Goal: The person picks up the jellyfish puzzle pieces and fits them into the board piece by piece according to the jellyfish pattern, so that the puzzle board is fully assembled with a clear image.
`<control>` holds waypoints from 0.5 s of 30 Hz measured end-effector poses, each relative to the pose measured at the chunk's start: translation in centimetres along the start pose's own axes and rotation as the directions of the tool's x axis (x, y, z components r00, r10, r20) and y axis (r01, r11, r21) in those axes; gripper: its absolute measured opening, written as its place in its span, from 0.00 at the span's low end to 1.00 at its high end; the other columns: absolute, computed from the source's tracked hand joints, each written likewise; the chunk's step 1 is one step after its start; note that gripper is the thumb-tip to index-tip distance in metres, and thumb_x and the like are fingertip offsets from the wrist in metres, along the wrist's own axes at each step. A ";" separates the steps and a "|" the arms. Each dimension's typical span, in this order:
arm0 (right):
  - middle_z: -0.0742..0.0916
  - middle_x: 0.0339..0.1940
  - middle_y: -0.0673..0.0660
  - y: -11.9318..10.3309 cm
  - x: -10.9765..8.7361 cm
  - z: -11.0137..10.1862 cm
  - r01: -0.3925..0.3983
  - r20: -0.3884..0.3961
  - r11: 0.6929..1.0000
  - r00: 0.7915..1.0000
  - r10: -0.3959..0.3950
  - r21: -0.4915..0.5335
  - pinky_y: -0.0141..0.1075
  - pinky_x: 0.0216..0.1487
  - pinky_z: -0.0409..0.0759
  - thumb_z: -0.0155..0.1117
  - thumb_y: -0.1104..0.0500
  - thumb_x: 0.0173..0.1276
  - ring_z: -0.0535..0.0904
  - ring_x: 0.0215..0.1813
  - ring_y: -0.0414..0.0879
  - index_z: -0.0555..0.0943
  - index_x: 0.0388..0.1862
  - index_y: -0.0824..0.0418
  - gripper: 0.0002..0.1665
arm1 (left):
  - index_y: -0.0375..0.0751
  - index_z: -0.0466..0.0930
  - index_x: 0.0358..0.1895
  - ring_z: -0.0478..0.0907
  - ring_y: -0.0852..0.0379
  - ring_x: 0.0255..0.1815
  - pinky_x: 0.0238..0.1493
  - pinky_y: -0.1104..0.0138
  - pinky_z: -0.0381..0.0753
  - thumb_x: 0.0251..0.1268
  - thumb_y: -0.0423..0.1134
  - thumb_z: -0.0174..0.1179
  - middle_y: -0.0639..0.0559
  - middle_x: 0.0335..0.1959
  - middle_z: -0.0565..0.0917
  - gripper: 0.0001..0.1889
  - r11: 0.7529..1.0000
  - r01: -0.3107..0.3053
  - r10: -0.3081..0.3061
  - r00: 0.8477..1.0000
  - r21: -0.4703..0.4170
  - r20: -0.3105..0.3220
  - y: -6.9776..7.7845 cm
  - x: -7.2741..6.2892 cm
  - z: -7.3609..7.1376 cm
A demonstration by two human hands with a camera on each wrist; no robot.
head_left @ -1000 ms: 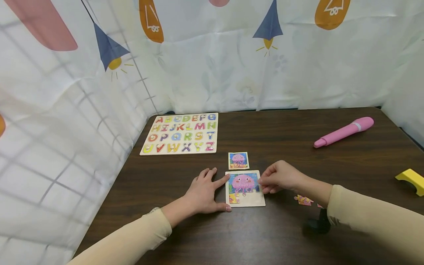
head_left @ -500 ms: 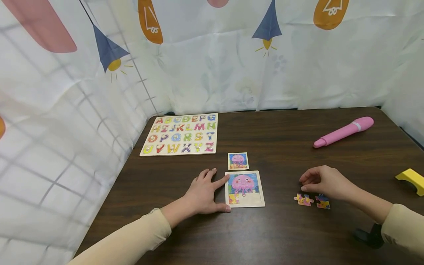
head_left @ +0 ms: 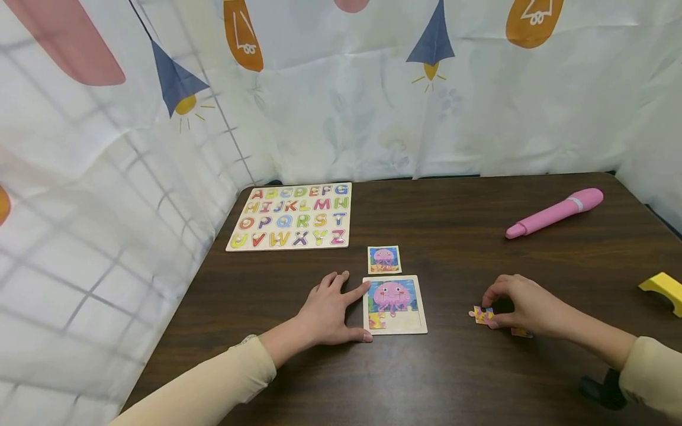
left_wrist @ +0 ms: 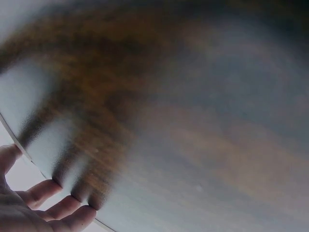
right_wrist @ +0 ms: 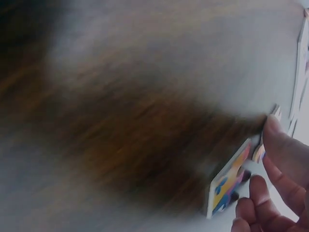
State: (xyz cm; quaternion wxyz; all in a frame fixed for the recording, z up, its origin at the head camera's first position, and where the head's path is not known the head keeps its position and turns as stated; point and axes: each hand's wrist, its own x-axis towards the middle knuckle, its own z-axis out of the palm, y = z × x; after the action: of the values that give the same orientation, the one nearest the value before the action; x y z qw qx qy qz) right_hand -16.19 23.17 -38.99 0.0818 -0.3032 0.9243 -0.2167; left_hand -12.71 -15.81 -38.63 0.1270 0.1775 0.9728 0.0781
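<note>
My left hand (head_left: 329, 310) lies spread on the table, its thumb and index finger at the left edge of a square puzzle board (head_left: 421, 316). In that board, a pink jellyfish picture (head_left: 391, 294) fills the upper part and the lower left corner; bare wood shows at the lower right. To the right, my right hand (head_left: 533, 306) pinches a yellow and pink jigsaw piece (head_left: 481, 315) between thumb and index finger, close over the table. Another jigsaw piece (right_wrist: 224, 188) lies just beside the right fingers, partly hidden by the hand in the head view.
Behind the board lies a small jellyfish picture card (head_left: 384, 260). An alphabet puzzle board (head_left: 290, 216) sits at the back left. A pink pen-like toy (head_left: 554, 213) lies at the back right, with a yellow arch block (head_left: 663, 290) near the right edge.
My right hand has left the puzzle board's right edge, moved right to the loose jigsaw pieces and taken hold of one. My left hand has stayed in place.
</note>
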 end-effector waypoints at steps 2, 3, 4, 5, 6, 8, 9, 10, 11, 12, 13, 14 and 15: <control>0.82 0.40 0.39 -0.3 0.2 0.0 0.011 0.001 1.000 1.000 -0.011 -0.005 0.35 0.43 0.78 0.82 0.50 0.55 0.76 0.44 0.38 0.85 0.37 0.44 0.14 | 0.62 0.61 0.80 0.55 0.35 0.80 0.72 0.39 0.66 0.52 0.74 0.67 0.37 0.80 0.60 0.51 1.000 -0.003 0.003 1.000 0.002 -0.002 0.0 0.0 0.0; 0.82 0.40 0.39 -0.4 0.3 0.0 0.017 0.002 1.000 1.000 -0.017 -0.006 0.35 0.43 0.78 0.82 0.51 0.55 0.75 0.44 0.38 0.85 0.37 0.43 0.14 | 0.61 0.61 0.80 0.55 0.35 0.80 0.72 0.39 0.66 0.52 0.74 0.67 0.37 0.80 0.60 0.51 1.000 -0.005 0.005 1.000 0.002 -0.003 0.1 0.0 0.0; 0.82 0.40 0.39 -0.6 0.4 0.0 0.026 -0.001 1.000 1.000 -0.026 -0.007 0.35 0.43 0.78 0.82 0.52 0.55 0.75 0.44 0.38 0.84 0.37 0.43 0.14 | 0.61 0.61 0.80 0.55 0.35 0.80 0.72 0.39 0.66 0.52 0.74 0.67 0.37 0.80 0.60 0.51 1.000 -0.006 0.006 1.000 0.002 -0.005 0.1 0.0 0.0; 0.82 0.40 0.39 -0.7 0.5 0.0 0.035 -0.001 0.999 0.999 -0.035 -0.007 0.34 0.42 0.78 0.82 0.53 0.55 0.75 0.43 0.37 0.84 0.37 0.44 0.15 | 0.61 0.61 0.80 0.55 0.35 0.80 0.72 0.39 0.66 0.52 0.74 0.67 0.37 0.80 0.60 0.51 1.000 -0.006 0.006 1.000 0.002 -0.005 0.1 0.0 0.0; 0.82 0.39 0.39 -0.8 0.6 0.0 0.042 -0.002 0.999 0.999 -0.042 -0.004 0.34 0.41 0.78 0.82 0.54 0.56 0.75 0.42 0.36 0.83 0.37 0.44 0.15 | 0.61 0.61 0.80 0.55 0.35 0.80 0.72 0.39 0.66 0.52 0.74 0.67 0.37 0.80 0.60 0.51 1.000 -0.006 0.006 1.000 0.003 -0.006 0.1 0.0 0.0; 0.82 0.36 0.38 -1.0 0.7 0.0 0.046 -0.007 0.999 0.999 -0.046 0.015 0.33 0.39 0.78 0.81 0.57 0.56 0.75 0.39 0.33 0.81 0.37 0.45 0.16 | 0.61 0.61 0.80 0.56 0.35 0.80 0.72 0.39 0.66 0.52 0.74 0.67 0.37 0.80 0.60 0.51 1.000 -0.008 0.008 1.000 0.005 -0.007 0.1 0.0 0.0; 0.83 0.35 0.38 -1.1 0.8 0.0 0.047 -0.012 0.999 0.999 -0.047 0.027 0.32 0.38 0.78 0.81 0.58 0.56 0.76 0.38 0.32 0.81 0.37 0.46 0.16 | 0.61 0.61 0.80 0.56 0.35 0.80 0.72 0.39 0.66 0.52 0.74 0.67 0.37 0.80 0.60 0.51 1.000 -0.008 0.008 1.000 0.005 -0.008 0.1 0.0 0.0; 0.83 0.34 0.38 -1.1 0.9 0.1 0.049 -0.021 0.998 0.999 -0.048 0.040 0.32 0.37 0.78 0.81 0.60 0.56 0.76 0.37 0.30 0.80 0.37 0.47 0.17 | 0.61 0.61 0.80 0.56 0.35 0.80 0.71 0.39 0.66 0.52 0.74 0.67 0.37 0.80 0.60 0.51 1.000 -0.009 0.009 1.000 0.007 -0.009 0.1 0.0 0.0; 0.83 0.33 0.38 -1.1 1.0 0.1 0.042 -0.023 0.997 0.999 -0.041 0.058 0.31 0.37 0.78 0.80 0.61 0.57 0.76 0.36 0.29 0.80 0.37 0.48 0.16 | 0.61 0.61 0.80 0.56 0.35 0.80 0.71 0.39 0.67 0.52 0.74 0.67 0.37 0.80 0.61 0.51 1.000 -0.009 0.009 1.000 0.008 -0.009 0.1 0.0 0.0; 0.83 0.32 0.39 -1.2 1.1 0.1 0.032 -0.022 0.996 0.999 -0.030 0.080 0.31 0.36 0.78 0.80 0.62 0.57 0.76 0.35 0.29 0.80 0.37 0.49 0.16 | 0.61 0.61 0.80 0.56 0.35 0.80 0.71 0.39 0.67 0.52 0.74 0.67 0.37 0.80 0.61 0.51 1.000 -0.009 0.009 1.000 0.009 -0.009 0.1 0.0 0.0; 0.83 0.31 0.39 -1.2 1.2 0.1 0.017 -0.017 0.995 1.000 -0.015 0.102 0.31 0.35 0.78 0.79 0.62 0.58 0.76 0.35 0.28 0.81 0.37 0.50 0.15 | 0.61 0.61 0.80 0.56 0.35 0.80 0.71 0.39 0.67 0.52 0.74 0.67 0.37 0.80 0.61 0.51 1.000 -0.009 0.009 1.000 0.009 -0.008 0.1 -0.1 0.0; 0.83 0.31 0.39 -1.2 1.3 0.0 0.008 -0.012 0.993 1.000 -0.006 0.117 0.30 0.35 0.78 0.78 0.62 0.59 0.76 0.34 0.28 0.81 0.37 0.50 0.14 | 0.61 0.61 0.80 0.56 0.35 0.80 0.71 0.39 0.67 0.52 0.73 0.67 0.37 0.80 0.61 0.51 1.000 -0.009 0.009 1.000 0.008 -0.007 0.1 -0.1 0.0; 0.84 0.30 0.40 -1.2 1.4 0.0 -0.004 -0.001 0.990 1.000 0.004 0.139 0.30 0.34 0.77 0.78 0.62 0.60 0.75 0.33 0.28 0.82 0.37 0.51 0.12 | 0.61 0.62 0.80 0.56 0.35 0.80 0.71 0.39 0.67 0.52 0.73 0.67 0.37 0.80 0.61 0.51 1.000 -0.008 0.008 1.000 0.007 -0.007 0.1 -0.1 0.0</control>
State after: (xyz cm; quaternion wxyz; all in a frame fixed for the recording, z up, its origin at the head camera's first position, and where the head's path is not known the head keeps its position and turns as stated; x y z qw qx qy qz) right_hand -16.63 21.48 -38.42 0.1025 -0.2947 0.9077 -0.2806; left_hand -12.63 -15.78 -38.59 0.1227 0.1818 0.9727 0.0757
